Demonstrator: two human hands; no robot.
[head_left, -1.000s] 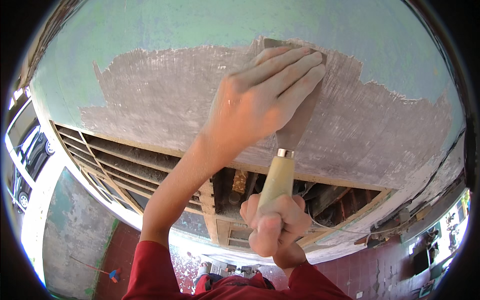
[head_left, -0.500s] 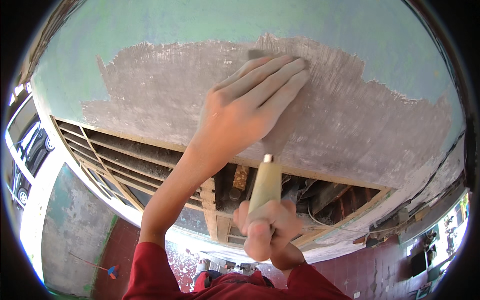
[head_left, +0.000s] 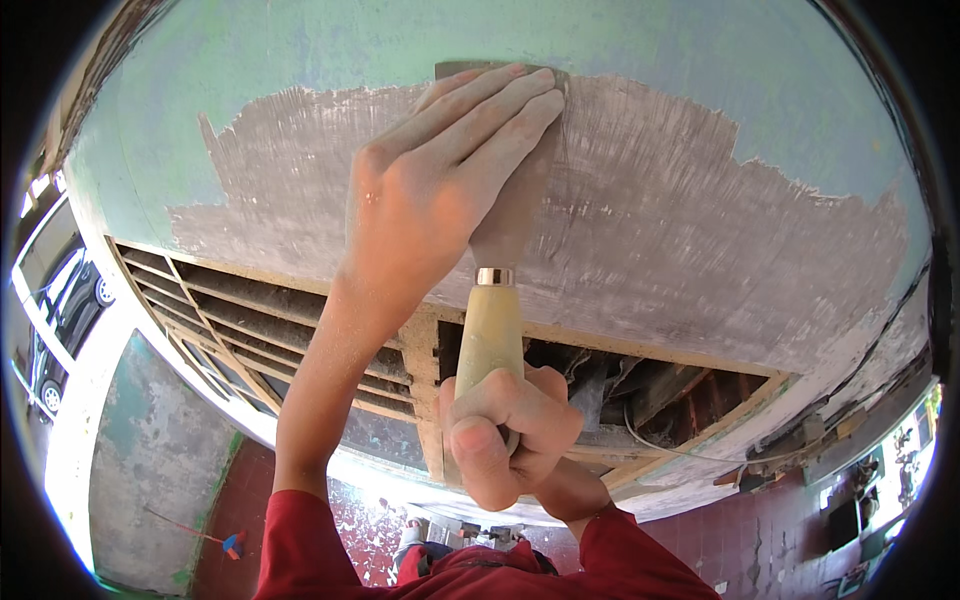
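My right hand (head_left: 508,430) is closed around the pale yellow handle of a wide paint scraper (head_left: 490,330). A shiny metal collar joins the handle to its dusty grey blade. My left hand (head_left: 430,190) lies over the blade with fingers stretched out, pressing it flat to the wall and hiding much of it. The blade's far edge rests at the border between green paint (head_left: 400,40) and a scraped, bare grey-brown patch (head_left: 650,200). Pale dust coats the fingers of my left hand.
Beneath the patch runs a wooden frame with dusty slats (head_left: 260,315) and a dark opening (head_left: 690,400) with a loose cable. Paint flakes (head_left: 370,535) litter the red floor below. A dark car (head_left: 70,310) stands outside at left; cluttered items (head_left: 850,520) are at lower right.
The scraper and both hands have shifted left, and the blade has slid up the wall to the green paint's edge. My left hand still presses on it.
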